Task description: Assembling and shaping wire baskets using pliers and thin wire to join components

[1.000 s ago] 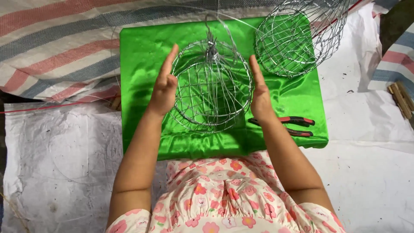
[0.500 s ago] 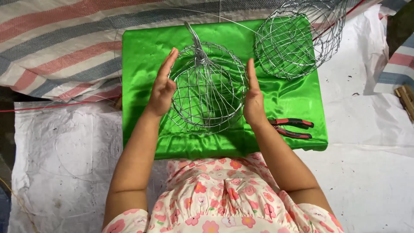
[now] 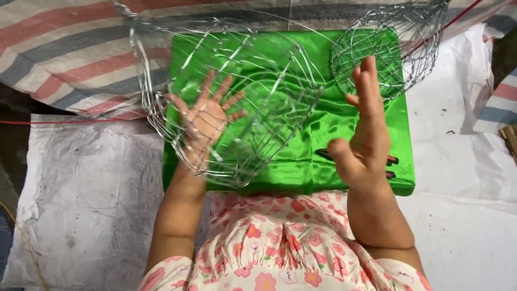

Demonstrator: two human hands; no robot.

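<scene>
Two wire baskets are about: one raised mid-frame on my left hand, fingers spread inside it; my right hand hovers open beside (touching nothing). I'm turning it over; next needs both palms steadying its rim.

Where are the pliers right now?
In the head view, the red-handled pliers lie on the green cloth near its right front edge, mostly hidden behind the right hand.

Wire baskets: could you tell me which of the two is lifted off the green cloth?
The larger wire basket, raised around the left hand; the smaller wire basket rests at the cloth's far right corner.
</scene>
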